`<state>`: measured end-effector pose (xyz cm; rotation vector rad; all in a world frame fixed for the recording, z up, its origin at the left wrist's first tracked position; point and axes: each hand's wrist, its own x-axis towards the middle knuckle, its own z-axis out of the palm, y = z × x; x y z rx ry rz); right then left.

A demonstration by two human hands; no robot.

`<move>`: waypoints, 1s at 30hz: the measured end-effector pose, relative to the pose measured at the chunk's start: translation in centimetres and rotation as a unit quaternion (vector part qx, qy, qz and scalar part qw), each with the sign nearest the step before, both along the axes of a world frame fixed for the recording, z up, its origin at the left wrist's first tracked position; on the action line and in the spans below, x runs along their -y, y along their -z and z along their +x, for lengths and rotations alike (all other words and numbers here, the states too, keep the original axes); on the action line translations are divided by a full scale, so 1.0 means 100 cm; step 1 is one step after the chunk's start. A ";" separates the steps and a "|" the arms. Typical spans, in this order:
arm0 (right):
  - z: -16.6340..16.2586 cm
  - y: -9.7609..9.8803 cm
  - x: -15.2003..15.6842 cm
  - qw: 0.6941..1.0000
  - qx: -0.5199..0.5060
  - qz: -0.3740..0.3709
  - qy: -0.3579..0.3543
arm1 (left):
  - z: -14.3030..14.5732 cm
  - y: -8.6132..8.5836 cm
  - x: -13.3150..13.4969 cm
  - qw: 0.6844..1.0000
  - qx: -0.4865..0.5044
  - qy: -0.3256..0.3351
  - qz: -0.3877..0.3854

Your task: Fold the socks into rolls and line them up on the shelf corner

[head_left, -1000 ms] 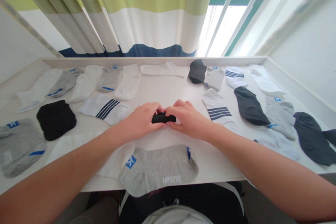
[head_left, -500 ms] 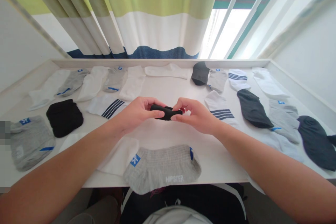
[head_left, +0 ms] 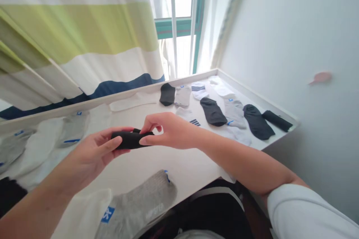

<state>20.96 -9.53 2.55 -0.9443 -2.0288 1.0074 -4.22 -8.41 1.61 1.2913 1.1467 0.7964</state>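
A small rolled black sock (head_left: 129, 139) is held in the air over the white table (head_left: 146, 160) by both my hands. My left hand (head_left: 92, 153) cups it from below and the left, thumb on top. My right hand (head_left: 168, 130) pinches its right end between thumb and fingers. A grey sock (head_left: 140, 205) with a blue tag lies flat at the near table edge, just below my hands.
Dark grey, light grey and striped white socks (head_left: 224, 114) lie along the right end of the table, white and grey ones (head_left: 42, 142) at the left. A striped curtain (head_left: 84, 44) and a window (head_left: 182, 26) stand behind. A white wall (head_left: 294, 44) is at the right.
My hands have lifted the rolled black sock off the table. The view has swung to the right and tilted, so the right wall now shows.
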 end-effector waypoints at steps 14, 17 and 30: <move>0.114 -0.053 -0.003 0.966 -0.060 0.117 0.222 | 0.165 -0.072 -0.044 0.988 0.104 0.043 0.103; 0.133 -0.051 -0.010 0.959 -0.063 0.125 0.247 | 0.191 -0.068 -0.052 0.987 0.114 0.031 0.106; 0.295 -0.003 0.045 0.822 0.146 0.016 0.551 | 0.378 -0.007 -0.097 0.892 -0.104 0.264 0.352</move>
